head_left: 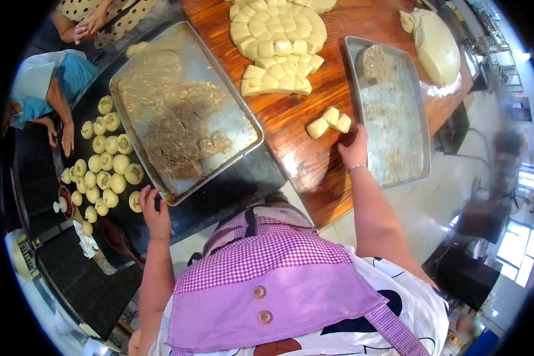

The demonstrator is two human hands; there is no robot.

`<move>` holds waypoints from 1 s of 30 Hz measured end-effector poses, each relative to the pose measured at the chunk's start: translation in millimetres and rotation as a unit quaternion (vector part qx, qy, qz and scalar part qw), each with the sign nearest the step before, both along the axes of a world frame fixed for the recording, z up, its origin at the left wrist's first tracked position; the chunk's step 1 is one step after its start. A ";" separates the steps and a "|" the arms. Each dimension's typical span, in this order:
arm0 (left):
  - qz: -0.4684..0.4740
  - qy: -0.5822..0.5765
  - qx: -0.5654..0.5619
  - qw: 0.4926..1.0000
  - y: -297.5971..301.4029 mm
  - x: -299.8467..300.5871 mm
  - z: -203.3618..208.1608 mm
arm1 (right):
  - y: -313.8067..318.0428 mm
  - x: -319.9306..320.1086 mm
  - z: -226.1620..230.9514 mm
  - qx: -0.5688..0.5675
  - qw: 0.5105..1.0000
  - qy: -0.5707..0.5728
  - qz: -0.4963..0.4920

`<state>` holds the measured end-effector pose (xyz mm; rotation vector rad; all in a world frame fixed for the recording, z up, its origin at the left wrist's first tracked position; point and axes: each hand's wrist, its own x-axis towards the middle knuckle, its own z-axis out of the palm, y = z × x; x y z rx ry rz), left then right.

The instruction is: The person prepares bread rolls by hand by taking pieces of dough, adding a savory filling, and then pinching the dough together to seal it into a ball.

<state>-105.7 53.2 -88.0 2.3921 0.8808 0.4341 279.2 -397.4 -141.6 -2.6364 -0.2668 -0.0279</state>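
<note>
My left hand (155, 216) is at the near corner of a large metal tray (252, 139) spread with brown filling (181, 139). Its fingers are slightly bent and apart, just beside a round dough ball (135, 202). My right hand (355, 149) reaches over the wooden table at the left rim of a second metal tray (406, 127), thumb and fingers spread. Whether it presses on that rim I cannot tell. Just beyond its fingertips are three small pieces of cut dough (330, 122). A lump of brown filling (376, 65) sits at the far end of the second tray.
Several filled dough balls (107, 161) cover the black surface at left. Many cut dough pieces (279, 44) cluster on the wooden table (296, 154), with a big dough mass (436, 47) at far right. Another person's hands (67, 136) work at the left; a third person's hands (90, 25) are farther back.
</note>
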 end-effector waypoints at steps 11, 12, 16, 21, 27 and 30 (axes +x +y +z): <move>-0.088 -0.083 -0.012 0.993 -37.4 44.3 32.0 | 2.5 -18.3 1.7 0.107 0.992 0.062 -0.011; -0.081 -0.086 -0.026 0.993 -40.4 42.5 30.7 | 4.7 -37.5 9.6 -0.043 0.993 0.036 0.100; -0.115 -0.081 -0.031 0.990 -43.4 51.5 25.2 | 50.7 -88.2 61.1 -0.218 0.924 0.284 0.131; -0.101 -0.072 -0.111 0.986 -57.9 69.6 35.0 | 71.7 -89.2 67.9 -0.296 0.910 0.189 0.220; -0.168 -0.062 -0.101 0.979 -64.1 65.6 34.0 | 71.1 -85.8 22.5 -0.180 0.912 0.061 0.364; -0.176 -0.062 -0.102 0.977 -67.4 69.0 35.6 | 82.7 -90.0 18.0 -0.206 0.921 0.050 0.326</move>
